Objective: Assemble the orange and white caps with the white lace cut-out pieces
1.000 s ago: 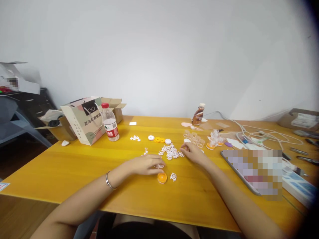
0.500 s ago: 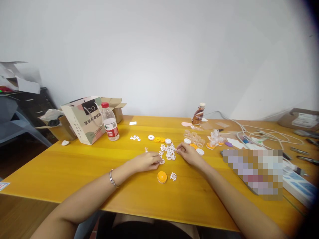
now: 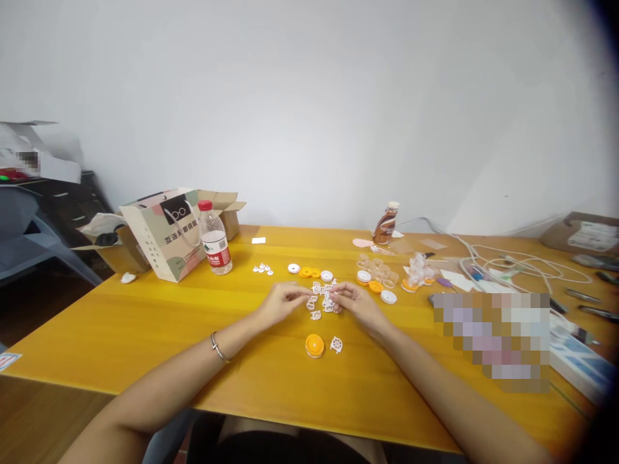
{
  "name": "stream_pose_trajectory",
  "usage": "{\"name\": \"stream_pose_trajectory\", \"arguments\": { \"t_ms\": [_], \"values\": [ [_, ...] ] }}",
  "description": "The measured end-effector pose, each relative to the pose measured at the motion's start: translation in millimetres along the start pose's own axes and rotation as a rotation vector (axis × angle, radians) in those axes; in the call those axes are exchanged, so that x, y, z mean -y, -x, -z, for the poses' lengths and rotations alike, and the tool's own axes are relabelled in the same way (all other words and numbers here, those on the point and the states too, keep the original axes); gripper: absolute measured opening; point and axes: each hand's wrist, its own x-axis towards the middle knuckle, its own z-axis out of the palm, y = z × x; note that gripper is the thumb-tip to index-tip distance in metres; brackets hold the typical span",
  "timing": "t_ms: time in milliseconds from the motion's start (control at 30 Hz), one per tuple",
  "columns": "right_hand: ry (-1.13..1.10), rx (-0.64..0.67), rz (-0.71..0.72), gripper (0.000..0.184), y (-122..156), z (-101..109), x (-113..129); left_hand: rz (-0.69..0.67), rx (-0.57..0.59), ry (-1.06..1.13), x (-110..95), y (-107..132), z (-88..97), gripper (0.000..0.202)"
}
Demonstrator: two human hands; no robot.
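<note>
A small pile of white spoked plastic pieces (image 3: 316, 315) lies on the table between my hands. My left hand (image 3: 285, 303) is at the pile's left edge, thumb and fingers pinched together; what they hold, if anything, is too small to make out. From the right, my right hand (image 3: 360, 304) reaches onto the pile, its fingertips closed over white spoked pieces, partly hiding them. Nearer to me sit an orange round cup-like part (image 3: 314, 345) with a pale lower rim and a single white spoked wheel piece (image 3: 336, 345) beside it.
Behind the pile are white discs (image 3: 293, 268), yellow discs (image 3: 305, 272) and small white caps (image 3: 262, 267). Clear rings (image 3: 377, 264) lie to the right. A water bottle (image 3: 215, 241) and paper bag (image 3: 167, 241) stand left; a brown drink bottle (image 3: 385, 224) and cables (image 3: 522, 248) are at back right.
My left hand has lifted away from a near white piece and moved up to the pile's upper left. My right hand has shifted left onto the pile.
</note>
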Motion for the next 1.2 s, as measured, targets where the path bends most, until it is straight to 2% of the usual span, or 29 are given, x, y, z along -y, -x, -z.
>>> {"name": "stream_pose_trajectory", "arguments": {
  "t_ms": [100, 200, 467, 567, 700, 900, 1200],
  "values": [
    [-0.112, 0.007, -0.073, 0.022, 2.3, -5.9, -1.5, 0.13, 0.014, 0.16, -0.5, 0.0, -1.3, 0.025],
    [-0.196, 0.011, -0.14, 0.022, 5.0, -12.1, -0.9, 0.157, 0.028, 0.278, 4.8, -0.1, -5.3, 0.021],
    [-0.255, 0.05, -0.237, 0.019, 9.1, -22.9, -3.8, 0.069, 0.054, 0.285, 9.3, 0.6, -13.1, 0.021],
    [-0.27, 0.086, -0.246, 0.016, 9.1, -22.4, -3.0, 0.022, 0.031, 0.233, 5.8, 1.5, -11.6, 0.019],
    [-0.272, 0.144, -0.247, 0.021, 9.7, -20.7, -1.8, -0.04, 0.014, 0.168, 1.2, 2.5, -9.2, 0.02],
    [-0.313, 0.169, -0.228, 0.02, 11.5, -22.0, -2.9, -0.093, -0.037, 0.172, -4.8, 1.9, -9.7, 0.016],
    [-0.367, 0.178, -0.23, 0.022, 12.4, -22.1, -2.2, -0.153, -0.086, 0.144, -1.5, 1.7, -16.8, 0.013]
  ]
}}
